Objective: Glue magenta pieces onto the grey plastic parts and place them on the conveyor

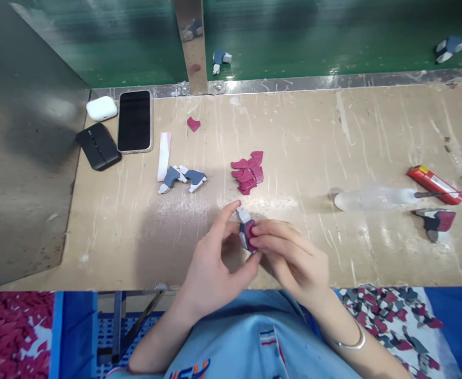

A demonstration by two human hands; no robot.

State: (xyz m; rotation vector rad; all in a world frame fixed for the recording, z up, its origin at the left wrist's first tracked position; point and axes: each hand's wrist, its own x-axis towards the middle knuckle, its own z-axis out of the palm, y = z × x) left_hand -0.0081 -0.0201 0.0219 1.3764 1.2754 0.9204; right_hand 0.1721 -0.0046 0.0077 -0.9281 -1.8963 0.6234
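Between my hands is a small grey, white and dark-red plastic part (244, 229), held just above the front of the bench. My left hand (218, 258) grips it from the left, fingers behind and thumb below. Fingertips of my right hand (294, 258) press on its dark-red face. Beyond them lies a small pile of dark-red plastic pieces (248, 172). To the left are two grey-and-white parts (182, 177) without red on them. A single dark-red piece (193, 124) lies farther back.
A phone (135, 121), white earbud case (102, 108), black case (99, 146) and paper strip (163, 157) lie left. Right are a clear bottle with needle tip (373, 199), red lighter (436, 184) and assembled part (436, 222). The green belt (313, 37) carries parts behind; bins stand below.
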